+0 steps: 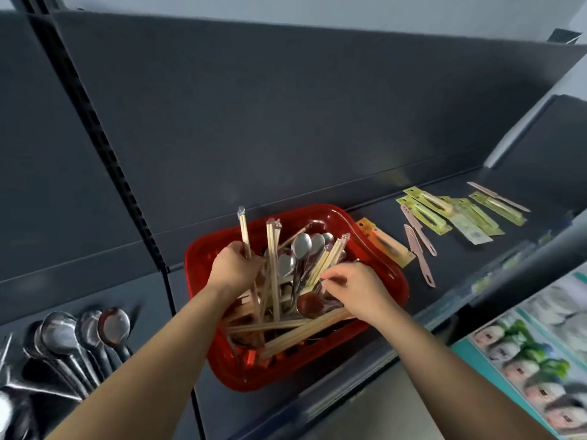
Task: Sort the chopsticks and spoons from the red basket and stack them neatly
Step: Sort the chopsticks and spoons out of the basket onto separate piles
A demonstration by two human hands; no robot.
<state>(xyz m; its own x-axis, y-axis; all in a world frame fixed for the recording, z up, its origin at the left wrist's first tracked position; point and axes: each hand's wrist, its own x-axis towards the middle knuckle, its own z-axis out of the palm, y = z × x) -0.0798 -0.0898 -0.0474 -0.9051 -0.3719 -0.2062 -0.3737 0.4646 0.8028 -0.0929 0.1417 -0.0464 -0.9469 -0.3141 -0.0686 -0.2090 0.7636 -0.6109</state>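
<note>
Left hand [233, 269] grips a pale wooden chopstick pair [244, 230] upright in the red plastic basket [203, 250]; right hand [352, 289] among steel spoons [301, 246], hold unclear.

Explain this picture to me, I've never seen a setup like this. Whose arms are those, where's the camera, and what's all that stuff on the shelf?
There is no machine here. These are a person's two bare arms, filmed by one wide-angle camera worn on their head and looking down.

Both hands reach into a red basket on a dark shelf. The basket holds mixed wooden chopsticks and metal spoons.

The left hand grips a wrapped chopstick bundle that stands upright. The right hand has curled fingers among the cutlery, and whether it pinches anything is unclear.

A row of spoons lies outside the basket on the left. To the right lie carded kitchen tools and loose pink knives.
</note>
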